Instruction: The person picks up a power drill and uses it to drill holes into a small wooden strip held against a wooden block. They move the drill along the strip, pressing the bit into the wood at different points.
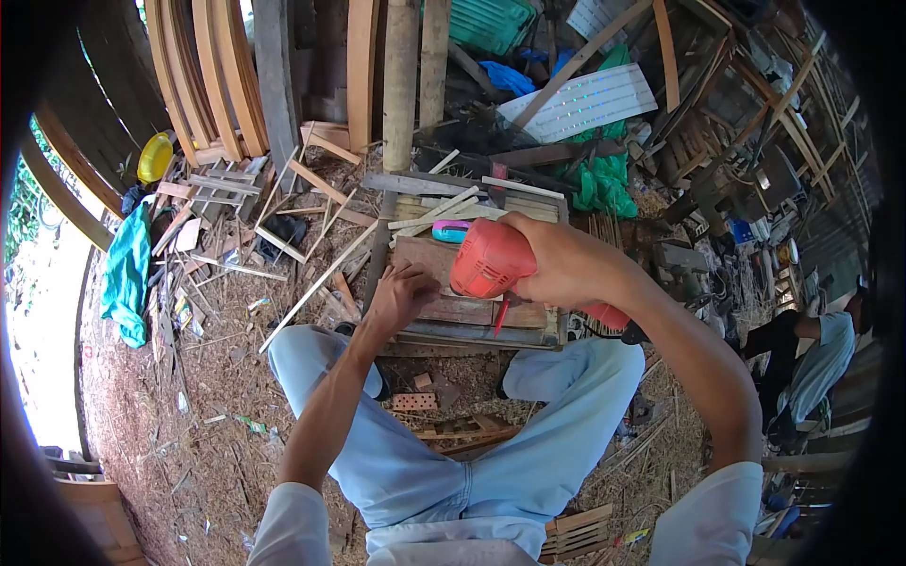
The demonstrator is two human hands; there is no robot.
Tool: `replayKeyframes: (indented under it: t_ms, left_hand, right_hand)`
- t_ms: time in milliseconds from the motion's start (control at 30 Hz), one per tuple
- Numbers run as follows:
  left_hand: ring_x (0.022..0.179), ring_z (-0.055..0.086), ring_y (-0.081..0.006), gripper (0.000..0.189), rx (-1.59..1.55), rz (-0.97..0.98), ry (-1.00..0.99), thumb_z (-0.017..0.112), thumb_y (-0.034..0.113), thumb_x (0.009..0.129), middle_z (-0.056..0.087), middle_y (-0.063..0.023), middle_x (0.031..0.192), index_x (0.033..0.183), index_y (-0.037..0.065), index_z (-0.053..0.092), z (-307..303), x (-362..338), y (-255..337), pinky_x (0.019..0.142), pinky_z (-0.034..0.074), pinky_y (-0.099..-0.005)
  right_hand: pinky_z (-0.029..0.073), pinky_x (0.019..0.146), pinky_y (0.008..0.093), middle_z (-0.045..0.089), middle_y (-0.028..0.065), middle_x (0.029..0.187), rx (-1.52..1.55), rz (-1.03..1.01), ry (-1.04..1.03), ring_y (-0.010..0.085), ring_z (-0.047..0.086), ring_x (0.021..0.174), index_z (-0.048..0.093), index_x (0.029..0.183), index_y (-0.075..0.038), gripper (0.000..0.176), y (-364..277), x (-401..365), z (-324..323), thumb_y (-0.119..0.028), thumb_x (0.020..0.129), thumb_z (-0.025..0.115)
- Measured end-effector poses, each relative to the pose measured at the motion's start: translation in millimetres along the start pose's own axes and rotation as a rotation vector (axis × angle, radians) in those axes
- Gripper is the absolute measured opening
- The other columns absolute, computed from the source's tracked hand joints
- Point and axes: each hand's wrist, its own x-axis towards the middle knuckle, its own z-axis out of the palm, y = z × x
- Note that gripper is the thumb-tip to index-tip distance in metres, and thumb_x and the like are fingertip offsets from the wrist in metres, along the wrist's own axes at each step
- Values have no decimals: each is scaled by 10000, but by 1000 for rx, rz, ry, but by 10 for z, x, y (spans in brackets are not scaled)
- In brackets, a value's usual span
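My right hand [547, 259] is wrapped round a red power drill [491, 257], its vented rear housing turned up toward me. The drill's front end is hidden beneath its body. A thin red piece [501, 316] shows just below the housing. My left hand [408, 291] is at the left of a brown wooden board [425, 253], fingers curled down; what lies under the fingertips is hidden. The board rests on a low wooden bench [552, 212] between my knees. Beside the drill lies a teal and purple object [451, 229], partly covered.
Thin wooden strips [439, 212] lie at the bench's far side. Scrap wood [326, 179] and shavings cover the ground. A perforated brick [413, 402] sits between my feet. Bamboo posts [400, 85] stand ahead. Another person [816, 363] is at the right.
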Motion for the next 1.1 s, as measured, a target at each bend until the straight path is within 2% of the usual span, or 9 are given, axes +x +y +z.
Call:
replayKeyframes:
  t_ms: [100,267,467,700,1100]
  left_hand:
    - [921,598,-237,122,44,-12,-29,754,187,761,690,1,927,863,124,734,41,-6,-44,870,462,-395]
    - [929,601,-233,120,57,-29,-35,746,213,778,695,9,935,869,136,747,37,-17,-29,873,460,-392]
    - [926,597,-238,131,17,-18,-8,749,213,770,686,-1,918,875,135,755,51,6,-51,870,460,-395]
    - [900,578,-234,216,21,20,29,809,162,687,648,-16,920,884,88,756,139,-23,-156,841,458,-375]
    - [889,595,-256,230,-32,-12,27,804,206,726,630,-38,890,900,78,725,123,-33,-128,833,440,-395]
  right_hand:
    - [548,761,412,679,223,1004,-28,17,-23,340,698,840,441,1354,-9,675,-28,0,-23,-107,731,682]
    - [552,635,376,678,199,953,107,135,-93,251,685,677,412,1386,-13,706,-83,-68,-101,-112,747,696]
    - [536,610,375,683,182,896,110,26,12,236,670,641,388,1427,-33,746,-5,-152,-31,-118,758,705]
    - [523,609,377,686,173,872,111,55,21,240,667,632,405,1420,-60,737,-112,-264,-115,-127,756,715]
    - [527,631,376,687,174,858,118,52,40,246,668,631,402,1428,-53,740,-104,-182,-52,-101,746,684]
